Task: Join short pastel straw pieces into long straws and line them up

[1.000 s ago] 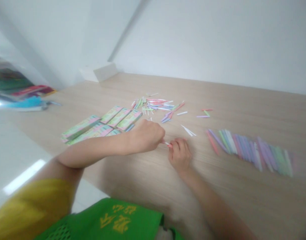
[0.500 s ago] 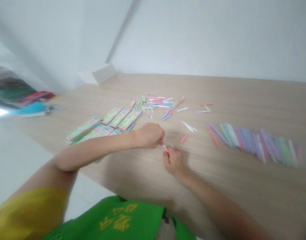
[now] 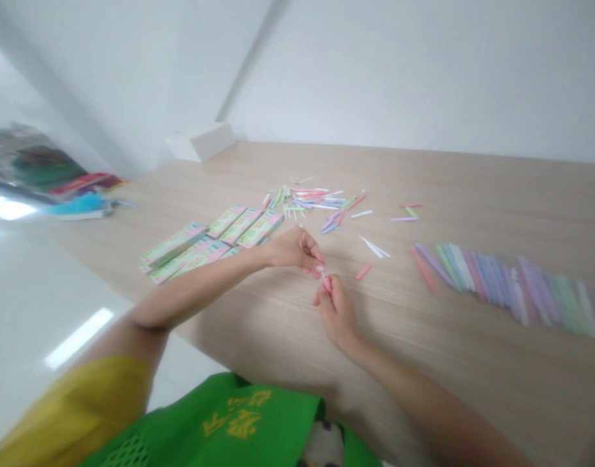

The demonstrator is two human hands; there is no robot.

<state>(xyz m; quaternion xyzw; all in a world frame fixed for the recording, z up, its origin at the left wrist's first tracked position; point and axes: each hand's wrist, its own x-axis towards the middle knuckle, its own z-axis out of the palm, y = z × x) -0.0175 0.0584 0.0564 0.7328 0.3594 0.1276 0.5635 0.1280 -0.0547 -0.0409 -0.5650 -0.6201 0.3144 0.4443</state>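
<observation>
My right hand (image 3: 339, 314) is closed around a short pink stick (image 3: 328, 283), thumb and forefinger pinching it over the table. A small white tip (image 3: 323, 275) shows at the stick's upper end. Thumb and fingertips of my left hand (image 3: 297, 250) meet at that white tip in a pinch, the other fingers loosely curled. Fingers hide most of the held stick. Beside my hands lies a pink cap-like piece (image 3: 363, 272), with a few slim white pointed sticks (image 3: 374, 247) just behind it.
Printed green and pink boxes (image 3: 234, 227) lie at the left. A loose heap of pastel and white sticks (image 3: 317, 200) is farther back. A long row of pastel sticks (image 3: 501, 285) stretches to the right. A white box (image 3: 212, 141) stands near the wall.
My left hand has turned and its fist has loosened into a fingertip pinch at the stick's white end. The right hand keeps the pink stick. The view has shifted slightly.
</observation>
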